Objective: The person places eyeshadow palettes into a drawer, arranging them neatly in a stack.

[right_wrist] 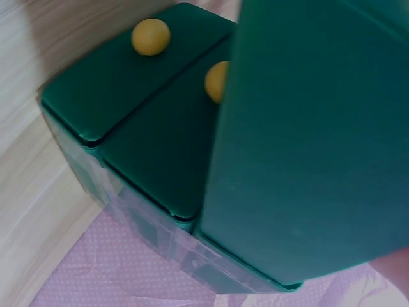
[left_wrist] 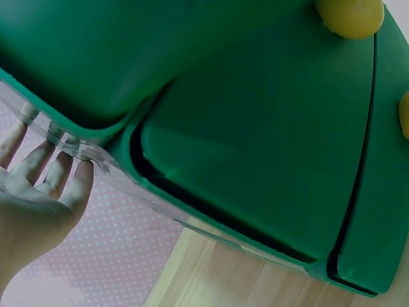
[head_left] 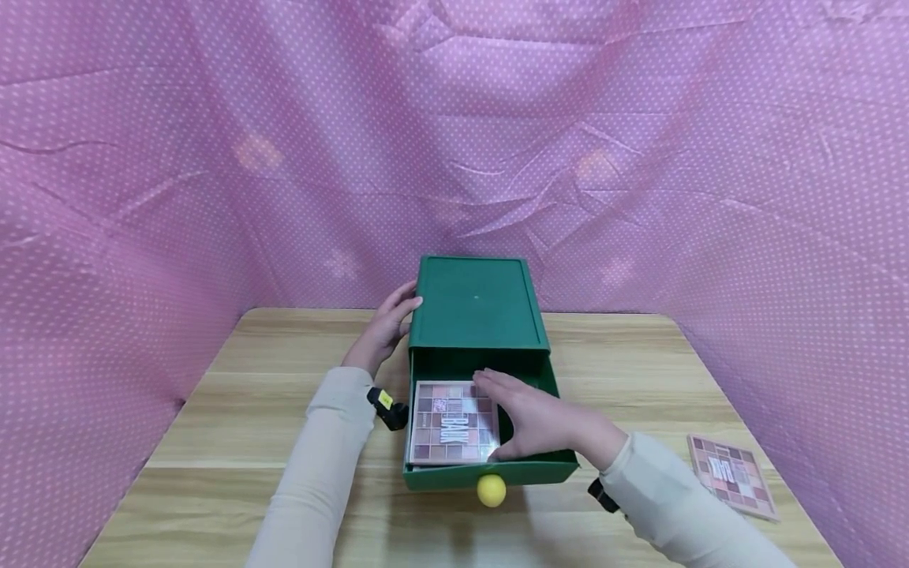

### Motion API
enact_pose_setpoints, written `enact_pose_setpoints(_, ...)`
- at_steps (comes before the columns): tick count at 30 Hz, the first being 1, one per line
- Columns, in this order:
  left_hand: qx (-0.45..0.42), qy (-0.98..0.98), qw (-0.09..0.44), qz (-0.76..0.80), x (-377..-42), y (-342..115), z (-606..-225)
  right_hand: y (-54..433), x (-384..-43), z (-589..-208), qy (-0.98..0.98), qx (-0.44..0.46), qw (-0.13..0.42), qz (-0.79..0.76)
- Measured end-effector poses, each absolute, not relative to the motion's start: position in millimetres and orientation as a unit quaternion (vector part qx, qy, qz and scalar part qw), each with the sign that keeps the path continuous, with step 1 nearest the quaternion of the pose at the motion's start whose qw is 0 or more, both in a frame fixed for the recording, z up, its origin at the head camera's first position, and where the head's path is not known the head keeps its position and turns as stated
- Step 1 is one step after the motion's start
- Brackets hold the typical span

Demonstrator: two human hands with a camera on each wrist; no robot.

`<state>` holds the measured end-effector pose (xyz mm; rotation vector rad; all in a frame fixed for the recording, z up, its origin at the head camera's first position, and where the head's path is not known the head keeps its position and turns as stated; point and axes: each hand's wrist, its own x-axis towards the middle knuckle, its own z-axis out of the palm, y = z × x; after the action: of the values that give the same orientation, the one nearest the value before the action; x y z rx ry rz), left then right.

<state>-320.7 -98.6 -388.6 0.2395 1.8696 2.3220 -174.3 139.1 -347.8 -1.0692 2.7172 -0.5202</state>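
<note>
A green drawer unit (head_left: 477, 304) stands on the table, its top drawer (head_left: 536, 473) pulled out toward me by a yellow round knob (head_left: 491, 491). Inside, at the drawer's left, lies a pink eyeshadow palette (head_left: 454, 426), face up. My right hand (head_left: 533, 414) reaches in from the right and holds this palette between thumb and fingers, thumb at its near right corner and fingertips at its far edge. The drawer's wall hides most of that hand in the right wrist view. My left hand (head_left: 387, 327) rests against the unit's left side, fingers extended along its clear wall (left_wrist: 99, 157).
A second palette (head_left: 733, 477) lies on the wooden table (head_left: 284, 418) at the right, near the table's edge. Below the pulled-out drawer are lower drawers (right_wrist: 160, 153) with yellow knobs (right_wrist: 151, 36). A pink dotted cloth (head_left: 454, 158) hangs behind and around the table.
</note>
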Motion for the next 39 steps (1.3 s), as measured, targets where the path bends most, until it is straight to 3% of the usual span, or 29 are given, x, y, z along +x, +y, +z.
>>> enact_pose_setpoints(17,0.087,0.621,0.070,0.776,-321,-101,-389,155,-158,-318,0.888,-0.341,0.026,-0.309)
enact_pose_setpoints(39,0.094,0.612,0.076,0.781,-320,-98,-388,210,-158,-317,0.791,-0.259,-0.227,-0.506)
